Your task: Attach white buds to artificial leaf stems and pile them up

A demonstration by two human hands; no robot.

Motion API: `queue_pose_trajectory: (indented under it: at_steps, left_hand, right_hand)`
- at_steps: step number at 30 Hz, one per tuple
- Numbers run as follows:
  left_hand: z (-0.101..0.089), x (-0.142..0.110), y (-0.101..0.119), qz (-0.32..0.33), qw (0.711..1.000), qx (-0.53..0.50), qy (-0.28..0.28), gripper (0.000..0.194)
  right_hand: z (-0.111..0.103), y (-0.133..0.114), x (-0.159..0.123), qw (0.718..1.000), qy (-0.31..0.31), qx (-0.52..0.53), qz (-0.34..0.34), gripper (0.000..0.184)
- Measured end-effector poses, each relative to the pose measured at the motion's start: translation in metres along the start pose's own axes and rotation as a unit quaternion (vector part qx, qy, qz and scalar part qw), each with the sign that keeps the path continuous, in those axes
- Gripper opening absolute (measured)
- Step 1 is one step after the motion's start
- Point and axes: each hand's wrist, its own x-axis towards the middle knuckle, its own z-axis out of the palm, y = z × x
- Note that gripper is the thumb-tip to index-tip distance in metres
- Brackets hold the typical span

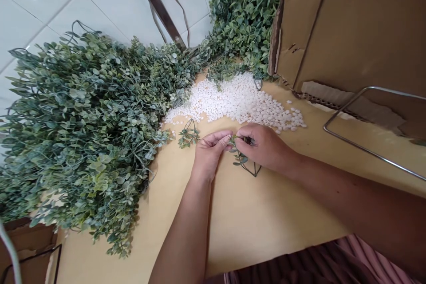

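Observation:
Both my hands meet over the tan tabletop (259, 213), around a small artificial leaf sprig (242, 158). My left hand (213, 151) pinches the sprig's leafy end between thumb and fingertips. My right hand (261, 144) is closed on the same sprig, its fingers curled; part of the sprig hangs below them, with a bare green stem bent to a point. Another small sprig (189, 135) lies on the table just left of my left hand. Beyond my hands spreads a pile of small white plastic beads (233, 97).
A big heap of artificial greenery (96, 120) covers the left side. More greenery (246, 13) stands at the back, beside a cardboard box (362, 26). A bent metal wire frame (372, 151) reaches in from the right. A dark metal strip (164, 15) leans against the white tiles (109, 0).

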Motion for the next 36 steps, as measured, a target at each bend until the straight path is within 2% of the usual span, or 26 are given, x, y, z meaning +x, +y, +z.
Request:
queue_pose_trajectory:
  at_steps: [9,19,25,36]
  left_hand:
    - [-0.0008,0.0007,0.0005,0.007,1.000,-0.015,-0.009,0.027]
    - [-0.0006,-0.0003,0.0010,0.001,1.000,-0.011,-0.008,0.029]
    - [-0.0026,0.0002,0.0008,0.006,0.999,0.004,-0.031,0.028]
    - [-0.0034,0.0021,0.0037,-0.022,0.998,0.027,-0.044,0.029]
  right_hand:
    - [0.0014,0.0014,-0.0014,1.000,0.011,0.007,-0.010,0.023]
    - [0.0000,-0.0007,-0.0013,1.000,0.004,0.006,0.010,0.022]
    - [0.0004,-0.0001,-0.0026,1.000,0.002,0.010,0.005,0.019]
    - [0.0061,0.0055,-0.0060,0.999,0.013,0.040,-0.009,0.021]
